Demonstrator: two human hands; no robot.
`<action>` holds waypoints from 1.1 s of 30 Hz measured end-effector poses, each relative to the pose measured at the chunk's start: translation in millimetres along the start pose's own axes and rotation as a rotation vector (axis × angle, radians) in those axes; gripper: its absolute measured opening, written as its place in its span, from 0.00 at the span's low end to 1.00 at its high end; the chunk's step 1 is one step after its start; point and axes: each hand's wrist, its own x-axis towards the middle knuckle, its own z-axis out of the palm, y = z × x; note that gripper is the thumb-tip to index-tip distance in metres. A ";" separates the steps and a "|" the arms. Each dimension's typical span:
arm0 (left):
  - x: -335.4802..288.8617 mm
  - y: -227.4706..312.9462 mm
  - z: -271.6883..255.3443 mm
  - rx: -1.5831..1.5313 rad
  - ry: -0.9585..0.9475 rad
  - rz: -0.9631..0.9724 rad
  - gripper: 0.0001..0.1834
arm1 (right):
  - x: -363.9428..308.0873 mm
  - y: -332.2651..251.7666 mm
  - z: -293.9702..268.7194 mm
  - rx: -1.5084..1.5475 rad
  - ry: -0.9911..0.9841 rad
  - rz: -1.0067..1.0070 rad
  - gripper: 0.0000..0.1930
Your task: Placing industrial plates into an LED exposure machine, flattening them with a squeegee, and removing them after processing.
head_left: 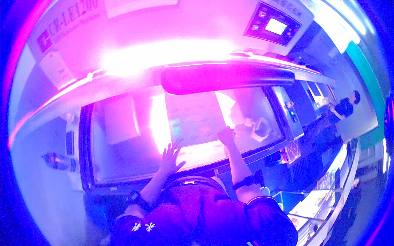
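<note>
A pale sheet with a faint repeated print point(195, 121) lies on the wide framed bed of a machine, with glaring white strips along its edges. My left hand point(169, 159) is over the bed's near part, by the sheet's near left corner, its fingers spread and holding nothing visible. At the near right corner of the sheet, my right hand point(226, 135) is closed with the fingers curled. Anything pinched in it is too small and washed out to tell. To its right lies a crumpled, light-coloured piece point(260, 129). Strong pink and violet light blurs the detail.
A long rounded bar point(227, 78) crosses above the far side of the bed. The bed's dark frame point(197, 174) runs close to my body. A control panel with a lit screen point(275, 25) is at the upper right. Farther right, another person point(345, 106) stands near a bench.
</note>
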 end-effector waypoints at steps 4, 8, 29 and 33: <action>-2.0 -11.9 -23.3 -0.151 -0.002 0.182 0.43 | 22.2 45.4 -1.0 0.259 0.046 0.130 0.35; -19.3 -23.0 -30.4 -0.065 0.054 0.183 0.42 | -14.1 24.4 -25.3 0.570 -0.409 0.296 0.31; 16.9 -48.3 22.4 0.360 0.167 0.333 0.31 | -613.2 160.9 -11.8 1.522 0.951 0.769 0.22; 13.1 -38.2 29.4 0.354 0.093 0.216 0.34 | -713.1 187.1 13.3 1.299 1.298 1.097 0.20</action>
